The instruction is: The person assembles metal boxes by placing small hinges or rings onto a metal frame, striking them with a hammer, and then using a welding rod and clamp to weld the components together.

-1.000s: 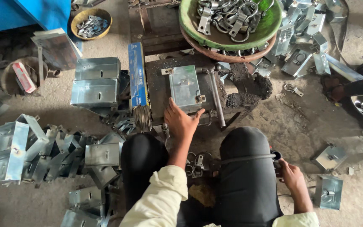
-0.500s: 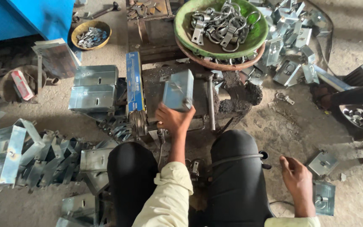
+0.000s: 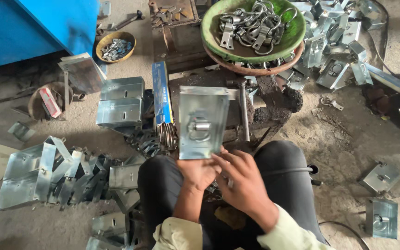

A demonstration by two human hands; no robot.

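Both hands are low in the middle of the frame, above the person's dark trousers. The left hand (image 3: 199, 172) is closed on the lower edge of a shiny metal plate (image 3: 203, 121) and holds it upright toward the camera; a small ring latch sits in the plate's centre. The right hand (image 3: 241, 178) is just beside it, fingers (image 3: 223, 159) bent and touching the plate's lower right corner, though it is a little blurred, so a firm grip cannot be told.

On the floor at the lower left lies a heap of bent metal brackets (image 3: 52, 173). At the lower right, two finished plates (image 3: 381, 196) lie well apart from the hands.

Behind the held plate stands a dark iron block with a hammer (image 3: 243, 111) on it. Left of it are a blue box (image 3: 161, 95) and stacked metal boxes (image 3: 120, 102).

Farther up, a green bowl (image 3: 209, 34) holds ring clamps, and a small yellow bowl (image 3: 115, 46) stands at the upper left near a blue cabinet (image 3: 33, 25).
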